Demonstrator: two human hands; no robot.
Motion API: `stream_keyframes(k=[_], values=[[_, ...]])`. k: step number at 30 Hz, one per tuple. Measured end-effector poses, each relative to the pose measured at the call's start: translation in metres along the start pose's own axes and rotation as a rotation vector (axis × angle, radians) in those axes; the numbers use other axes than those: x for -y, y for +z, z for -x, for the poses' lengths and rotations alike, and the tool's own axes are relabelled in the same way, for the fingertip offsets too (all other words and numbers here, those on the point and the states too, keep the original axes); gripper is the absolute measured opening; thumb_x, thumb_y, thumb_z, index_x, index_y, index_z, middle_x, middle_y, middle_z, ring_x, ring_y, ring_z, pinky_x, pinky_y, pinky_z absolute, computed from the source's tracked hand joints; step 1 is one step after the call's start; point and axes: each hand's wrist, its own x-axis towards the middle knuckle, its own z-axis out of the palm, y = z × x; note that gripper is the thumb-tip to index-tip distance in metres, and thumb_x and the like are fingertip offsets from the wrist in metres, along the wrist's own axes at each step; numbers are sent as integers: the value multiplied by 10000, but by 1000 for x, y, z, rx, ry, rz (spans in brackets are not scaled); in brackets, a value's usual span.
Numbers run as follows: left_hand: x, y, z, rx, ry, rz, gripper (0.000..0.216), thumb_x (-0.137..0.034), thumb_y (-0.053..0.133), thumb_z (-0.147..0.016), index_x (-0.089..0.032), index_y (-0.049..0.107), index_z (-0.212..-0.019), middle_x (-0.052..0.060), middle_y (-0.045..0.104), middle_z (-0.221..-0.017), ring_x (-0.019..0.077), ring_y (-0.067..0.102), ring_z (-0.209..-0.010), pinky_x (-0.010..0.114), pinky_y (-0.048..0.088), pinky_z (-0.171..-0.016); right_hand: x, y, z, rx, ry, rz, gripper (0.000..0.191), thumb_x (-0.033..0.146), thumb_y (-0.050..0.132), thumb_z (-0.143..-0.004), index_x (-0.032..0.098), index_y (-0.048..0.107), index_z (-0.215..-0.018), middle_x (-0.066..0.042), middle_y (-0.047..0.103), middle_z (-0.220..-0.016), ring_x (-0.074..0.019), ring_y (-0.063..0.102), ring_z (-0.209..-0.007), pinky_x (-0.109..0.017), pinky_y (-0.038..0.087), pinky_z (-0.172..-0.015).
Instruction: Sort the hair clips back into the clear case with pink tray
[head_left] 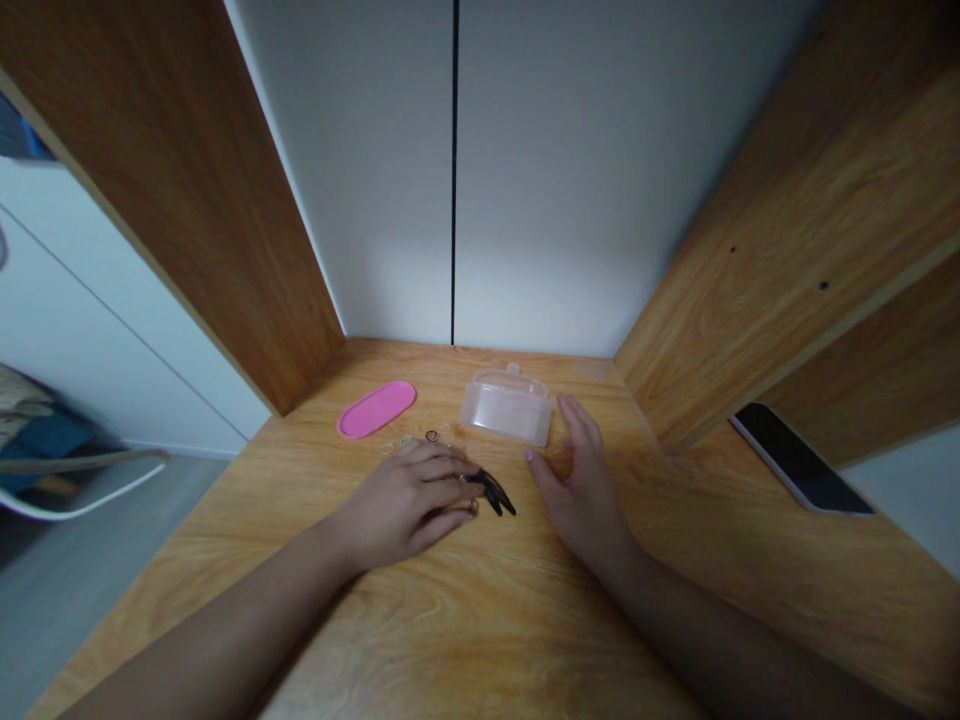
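Note:
My left hand (409,500) lies palm down on the wooden desk (465,620), fingers stretched over a small dark bunch of hair ties (496,492) that pokes out past the fingertips. Several thin loose rings or bands (420,440) lie just beyond that hand. My right hand (577,478) rests on its edge with fingers apart and holds nothing, close to a small clear plastic box (508,405) standing in front of it. A pink oval lid (376,408) lies to the left of the box.
Wooden side panels (187,200) close in the desk on the left and right, with a white back wall (450,170) behind. A black phone (799,458) lies on the right ledge. A chair (67,480) stands off the desk's left edge.

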Motion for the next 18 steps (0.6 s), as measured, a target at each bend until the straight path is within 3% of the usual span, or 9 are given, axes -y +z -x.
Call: stream_keyframes(k=[4,7,9,13,18], values=[[-2,-12,1,-45,-25,4,165,-280,592,-934,-210,685,-1052,81,702,-1076,226,628,-1026,395,487,-916,16,-10,6,-100,-172,-16,441,181,589,-862,229,515,-1295,-131,514,-1328,-296,483,-1292,-526,452,-1049],[-3,-15,1,-82,-119,-68,118,-270,569,-917,-179,634,-881,74,644,-850,206,575,-800,348,456,-727,29,-13,13,113,-359,-79,283,97,557,-864,252,609,-1094,-69,609,-1093,-236,598,-1068,-422,511,-919],[-2,-14,1,-45,-145,-72,136,-287,570,-904,-182,583,-818,56,609,-781,197,539,-741,335,422,-680,34,-13,17,307,-444,-52,310,69,559,-853,251,643,-1089,-64,640,-1085,-229,607,-1036,-406,510,-888],[-3,-8,0,32,-152,-25,134,-295,575,-901,-191,554,-819,48,614,-808,203,549,-795,337,426,-720,39,-10,21,515,-493,54,373,67,597,-828,247,668,-1147,-67,672,-1154,-258,592,-1092,-450,487,-936],[-7,-1,-2,68,-113,30,121,-283,539,-951,-191,582,-884,50,647,-914,205,586,-898,356,453,-819,35,-8,20,473,-417,113,277,102,598,-851,236,705,-1068,-72,698,-1069,-253,616,-1024,-449,504,-906]])
